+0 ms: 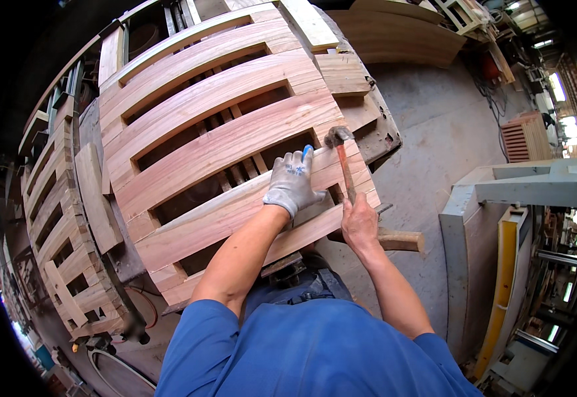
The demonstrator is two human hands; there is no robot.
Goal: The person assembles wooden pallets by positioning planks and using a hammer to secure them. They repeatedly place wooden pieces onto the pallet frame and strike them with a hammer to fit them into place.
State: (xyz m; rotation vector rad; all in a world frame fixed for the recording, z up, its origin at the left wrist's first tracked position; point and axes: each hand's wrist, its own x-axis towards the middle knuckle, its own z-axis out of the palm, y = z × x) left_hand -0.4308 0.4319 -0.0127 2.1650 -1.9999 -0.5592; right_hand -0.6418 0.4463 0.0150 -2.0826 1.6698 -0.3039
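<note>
While right fingers clasp the hammer, pointing lengthwise head-forward, left fingers lie outstretched, apparently empty, on the panel.

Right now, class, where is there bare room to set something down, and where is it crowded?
The widest bare patch is the grey floor between the slatted wooden panel and the grey frame. Crowded: the panel's near right corner, where the gloved left hand, right hand and hammer sit close together.
</note>
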